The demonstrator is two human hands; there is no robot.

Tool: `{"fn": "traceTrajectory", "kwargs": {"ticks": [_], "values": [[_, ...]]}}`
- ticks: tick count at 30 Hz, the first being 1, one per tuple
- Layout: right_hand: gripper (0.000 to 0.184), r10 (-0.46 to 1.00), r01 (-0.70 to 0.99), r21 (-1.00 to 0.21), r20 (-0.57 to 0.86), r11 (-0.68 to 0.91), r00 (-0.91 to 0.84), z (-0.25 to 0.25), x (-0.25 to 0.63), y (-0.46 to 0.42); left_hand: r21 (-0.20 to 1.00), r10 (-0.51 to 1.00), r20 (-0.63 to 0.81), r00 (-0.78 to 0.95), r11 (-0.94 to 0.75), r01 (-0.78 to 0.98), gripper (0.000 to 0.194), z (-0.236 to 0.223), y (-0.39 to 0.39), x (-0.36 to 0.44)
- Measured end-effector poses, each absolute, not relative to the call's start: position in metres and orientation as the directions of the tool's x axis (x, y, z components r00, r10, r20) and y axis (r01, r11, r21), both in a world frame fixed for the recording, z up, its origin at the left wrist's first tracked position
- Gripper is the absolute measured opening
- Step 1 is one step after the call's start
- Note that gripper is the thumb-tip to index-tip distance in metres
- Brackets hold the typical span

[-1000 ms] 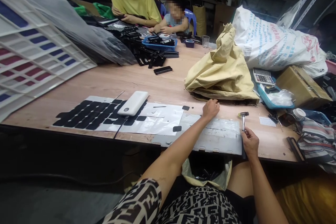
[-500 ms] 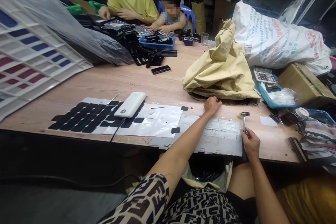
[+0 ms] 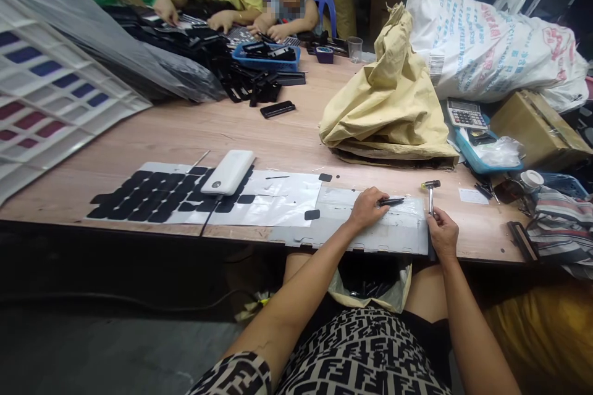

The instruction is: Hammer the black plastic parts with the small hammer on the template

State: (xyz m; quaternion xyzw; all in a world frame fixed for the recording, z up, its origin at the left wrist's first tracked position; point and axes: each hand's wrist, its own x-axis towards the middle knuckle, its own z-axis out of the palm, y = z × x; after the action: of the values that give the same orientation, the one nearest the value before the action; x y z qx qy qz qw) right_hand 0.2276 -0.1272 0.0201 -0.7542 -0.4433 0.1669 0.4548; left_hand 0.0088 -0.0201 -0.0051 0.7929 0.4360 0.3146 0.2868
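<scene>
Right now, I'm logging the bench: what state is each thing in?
Left hand: closed on black item
Right hand: closed around hammer
Hammer: gripped by its handle
Yellow sack: top bunched
White sack: bulging
Blue basket: holding black parts
Sticker sheet: partly bare
White power bank: lying on sticker sheet
Calculator: face up

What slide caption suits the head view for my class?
Left hand holding a black piece over a grey panel, hammer in the right hand, at a cluttered worktable.
</scene>
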Motion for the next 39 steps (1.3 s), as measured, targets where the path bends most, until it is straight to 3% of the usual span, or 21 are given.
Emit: {"fn": "traceTrajectory", "kwargs": {"ticks": [8,14,20,39], "values": [[0.047,0.833,0.5,-0.852,0.16,-0.154,0.53,0.022,0.228,-0.128,0.766,0.883,0.249,0.398,-0.431,0.477,0.017,-0.008,-0.017,0.01],[0.035,0.891,0.697,-0.717,0.313,-0.004,0.328,0.036,0.214,-0.143,0.768,0.889,0.194,0.414,-0.401,0.5,0.017,-0.007,-0.014,0.01],[0.031,0.937,0.758,-0.648,0.303,0.07,0.173,0.05,0.188,-0.159,0.768,0.905,0.15,0.398,-0.36,0.529,0.018,-0.003,-0.015,0.011],[0.031,0.908,0.836,-0.531,0.404,0.139,0.106,0.04,0.177,-0.165,0.771,0.912,0.129,0.39,-0.339,0.539,0.019,0.0,-0.015,0.013]]}}
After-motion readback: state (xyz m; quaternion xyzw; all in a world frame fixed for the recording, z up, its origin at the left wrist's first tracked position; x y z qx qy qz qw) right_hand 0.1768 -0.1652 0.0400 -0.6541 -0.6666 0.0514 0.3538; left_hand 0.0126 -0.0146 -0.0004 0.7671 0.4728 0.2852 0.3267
